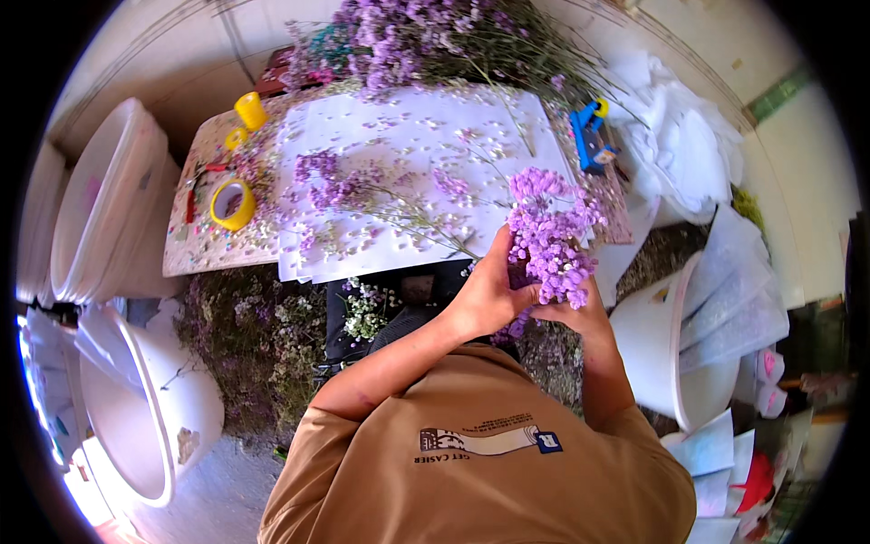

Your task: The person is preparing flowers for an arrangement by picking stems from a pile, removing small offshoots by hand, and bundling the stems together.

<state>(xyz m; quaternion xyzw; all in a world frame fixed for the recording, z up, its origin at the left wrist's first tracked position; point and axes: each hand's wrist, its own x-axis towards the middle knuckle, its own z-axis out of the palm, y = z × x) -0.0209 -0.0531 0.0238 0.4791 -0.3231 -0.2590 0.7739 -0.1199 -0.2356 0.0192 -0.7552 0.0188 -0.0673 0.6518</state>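
A bunch of small purple flowers (550,238) is held over the table's front right edge, close to my body. My left hand (495,289) grips it from the left, the thumb along its underside. From the lower right my right hand (574,311) closes on the same bunch; blossoms hide most of its fingers. The stems are largely out of sight. Just beyond lie white paper sheets (394,143), strewn with loose petals. On the paper rests a long-stemmed purple spray (340,183), its stems reaching towards my left hand.
On the table's left are red-handled pruning shears (195,187), a wide yellow tape roll (233,205) and a standing yellow roll (251,111). A blue tape dispenser (591,139) sits at right. Behind lies a flower heap (408,41). White tubs (197,381) flank me; cut stems (251,347) cover the floor.
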